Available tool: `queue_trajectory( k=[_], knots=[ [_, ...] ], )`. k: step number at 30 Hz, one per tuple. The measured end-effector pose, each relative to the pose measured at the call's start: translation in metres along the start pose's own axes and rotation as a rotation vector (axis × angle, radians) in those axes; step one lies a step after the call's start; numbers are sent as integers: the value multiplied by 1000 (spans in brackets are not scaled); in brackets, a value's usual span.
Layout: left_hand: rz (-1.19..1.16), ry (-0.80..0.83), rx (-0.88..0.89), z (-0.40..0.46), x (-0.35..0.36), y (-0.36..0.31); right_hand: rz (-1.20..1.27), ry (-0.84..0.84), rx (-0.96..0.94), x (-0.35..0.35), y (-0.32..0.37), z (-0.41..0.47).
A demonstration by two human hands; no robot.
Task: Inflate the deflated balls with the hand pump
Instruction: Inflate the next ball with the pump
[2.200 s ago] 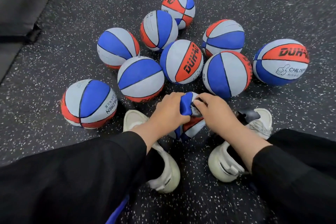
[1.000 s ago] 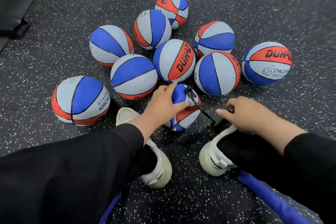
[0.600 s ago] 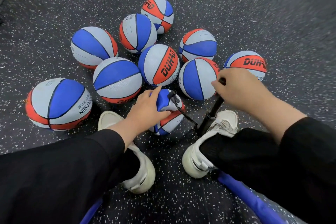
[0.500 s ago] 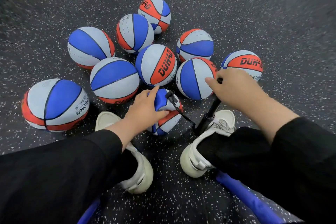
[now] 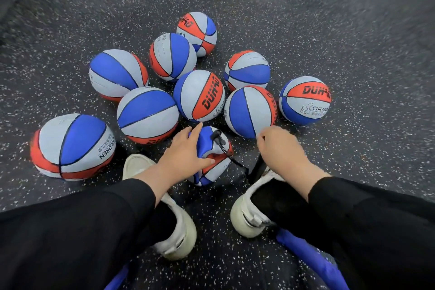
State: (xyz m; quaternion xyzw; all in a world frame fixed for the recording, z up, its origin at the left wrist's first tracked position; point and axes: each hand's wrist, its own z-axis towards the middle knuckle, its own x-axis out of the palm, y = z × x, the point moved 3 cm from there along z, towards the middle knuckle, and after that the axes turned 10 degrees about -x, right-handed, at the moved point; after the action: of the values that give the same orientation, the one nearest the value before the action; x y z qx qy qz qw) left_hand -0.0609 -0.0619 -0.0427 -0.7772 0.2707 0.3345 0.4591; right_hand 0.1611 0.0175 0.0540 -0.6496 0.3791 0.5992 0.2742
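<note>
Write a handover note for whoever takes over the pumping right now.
Left hand steadies the deflated ball on the floor, between the shoes.
Right hand grips the pump handle; the pump stands by the right shoe.
Hose is plugged into the ball.
Nine round balls lie beyond.
Left: pump this crumpled ball full.

Left hand [image 5: 186, 155]: palm down on the deflated ball [image 5: 213, 160], fingers spread, index finger extended forward, thumb pressed along its near side. Right hand [image 5: 281, 150]: right of the ball, fist closed downward around the pump handle. Both forearms in black sleeves.
</note>
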Motion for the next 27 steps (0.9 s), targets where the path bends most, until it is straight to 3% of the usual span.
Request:
queue_trajectory(
  k=[2,6,12,15,19,22,25,27],
  knots=[
    [-7,-12,4,1,-1,0,-36,-67,-27,-33,0,13],
    [-26,-32,0,7,1,4,-41,-21,-36,-68,-11,32],
    [-12,-55,12,7,3,2,-23,-303,139,-10,-24,14],
    [-9,-51,5,6,4,2,-62,-239,143,14,-18,2],
    [-9,-37,-6,4,2,0,-301,-65,-81,38,2,-7],
    [6,-37,-6,2,2,-1,-273,33,-96,43,0,-2],
    [2,-32,-11,1,2,-1,-61,61,58,29,-12,6],
    [-7,-25,-21,2,1,-2,-27,48,51,10,-13,13]
  ],
)
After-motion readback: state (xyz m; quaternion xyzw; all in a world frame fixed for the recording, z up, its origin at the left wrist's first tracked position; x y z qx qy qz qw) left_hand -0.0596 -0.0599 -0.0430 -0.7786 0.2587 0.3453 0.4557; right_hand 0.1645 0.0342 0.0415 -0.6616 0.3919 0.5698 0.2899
